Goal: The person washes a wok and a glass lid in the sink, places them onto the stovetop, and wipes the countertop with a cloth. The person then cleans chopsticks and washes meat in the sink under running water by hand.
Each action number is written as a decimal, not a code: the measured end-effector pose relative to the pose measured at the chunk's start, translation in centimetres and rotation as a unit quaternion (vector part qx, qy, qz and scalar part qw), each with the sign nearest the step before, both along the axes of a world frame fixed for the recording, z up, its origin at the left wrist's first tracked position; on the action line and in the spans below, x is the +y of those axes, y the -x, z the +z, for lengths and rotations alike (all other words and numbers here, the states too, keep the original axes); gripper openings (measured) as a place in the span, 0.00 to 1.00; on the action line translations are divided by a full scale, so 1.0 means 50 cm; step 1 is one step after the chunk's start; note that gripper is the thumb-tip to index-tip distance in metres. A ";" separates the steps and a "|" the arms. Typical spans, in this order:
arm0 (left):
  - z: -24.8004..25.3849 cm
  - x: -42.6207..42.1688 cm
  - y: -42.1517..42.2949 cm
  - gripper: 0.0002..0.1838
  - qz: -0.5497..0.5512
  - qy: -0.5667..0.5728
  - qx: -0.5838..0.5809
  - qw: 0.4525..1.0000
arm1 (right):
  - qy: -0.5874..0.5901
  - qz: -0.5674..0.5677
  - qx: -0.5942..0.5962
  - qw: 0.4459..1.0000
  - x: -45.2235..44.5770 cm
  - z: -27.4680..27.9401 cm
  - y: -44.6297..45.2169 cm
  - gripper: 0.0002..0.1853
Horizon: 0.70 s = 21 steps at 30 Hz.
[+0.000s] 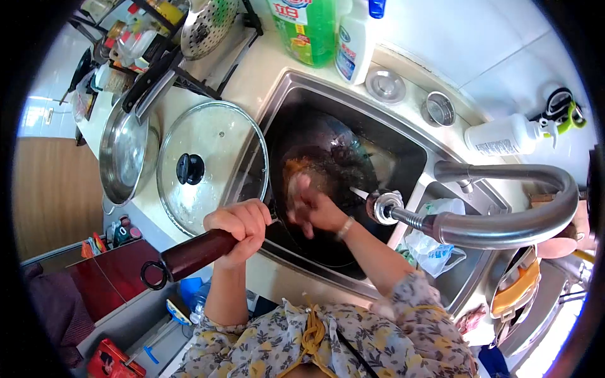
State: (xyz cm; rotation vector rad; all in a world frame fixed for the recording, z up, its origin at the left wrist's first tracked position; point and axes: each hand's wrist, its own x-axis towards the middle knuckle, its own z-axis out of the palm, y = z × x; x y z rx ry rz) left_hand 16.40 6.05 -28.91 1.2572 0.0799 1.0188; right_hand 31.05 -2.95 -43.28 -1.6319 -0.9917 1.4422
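Note:
My left hand (241, 228) is wrapped round the dark reddish-brown handle (198, 253) of a wok, at the front left edge of the sink. The dark wok (321, 135) lies tilted in the left basin. Inside it, my right hand (313, 205) is blurred by motion, and something brownish-orange (296, 167) shows by its fingers; whether it holds this I cannot tell. The faucet head (383, 206) hangs just right of my right hand, with a stream of water beside it. A glass lid (213, 167) with a black knob overlaps the sink's left rim.
A steel pan (126, 154) stands left of the lid. Behind the sink are a green bottle (305, 34), a white bottle (354, 47) and a steel cup (439, 109). The curved faucet (523, 233) crosses the right basin, which holds a plastic bag (435, 249).

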 end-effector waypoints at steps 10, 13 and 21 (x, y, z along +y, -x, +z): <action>-0.051 0.003 0.066 0.15 0.021 0.012 0.059 0.998 | -0.141 -0.209 -0.221 0.942 0.080 -0.293 -0.069 0.27; -0.059 0.015 0.066 0.15 0.025 0.024 0.053 0.998 | -0.027 -0.048 -0.011 0.998 0.083 -0.128 0.020 0.27; -0.072 0.047 0.127 0.09 0.175 -0.179 0.292 0.923 | 0.126 0.202 -0.385 0.892 0.055 -0.172 -0.084 0.29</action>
